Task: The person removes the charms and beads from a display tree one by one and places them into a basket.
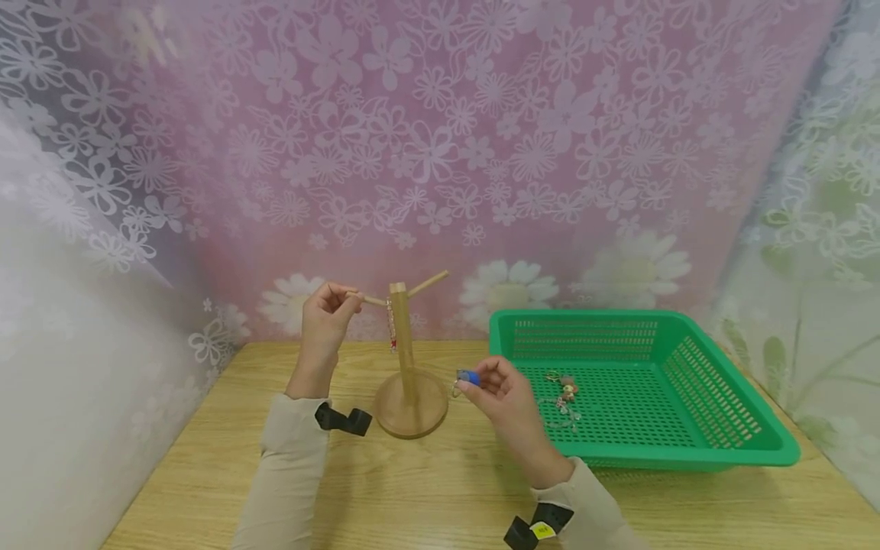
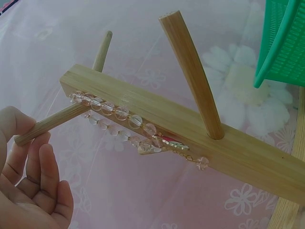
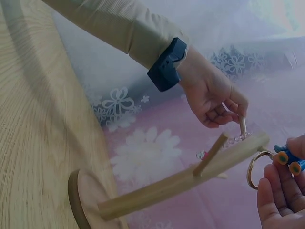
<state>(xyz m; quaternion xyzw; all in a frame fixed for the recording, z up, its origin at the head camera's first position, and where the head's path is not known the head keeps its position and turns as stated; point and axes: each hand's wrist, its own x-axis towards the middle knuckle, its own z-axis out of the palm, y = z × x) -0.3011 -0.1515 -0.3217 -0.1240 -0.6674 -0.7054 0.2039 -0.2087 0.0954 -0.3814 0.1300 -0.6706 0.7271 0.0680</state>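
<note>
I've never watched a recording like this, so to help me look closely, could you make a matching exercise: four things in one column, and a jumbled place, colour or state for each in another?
Column one
1. Left hand
2. Right hand
3. Clear-beaded bracelet
4. Basket

Column two
A. Pinches a mostly blue charm
B. Green, with trinkets inside
C. Grips the end of a wooden peg
D. Hangs on the wooden stand

Right pairs: 1-C, 2-A, 3-D, 4-B

Right hand point(image 3: 281, 200) cropped by right-wrist view's edge, partly hiding blue figure point(image 3: 289, 161). Green basket point(image 2: 285, 57) cropped in left-wrist view.
</note>
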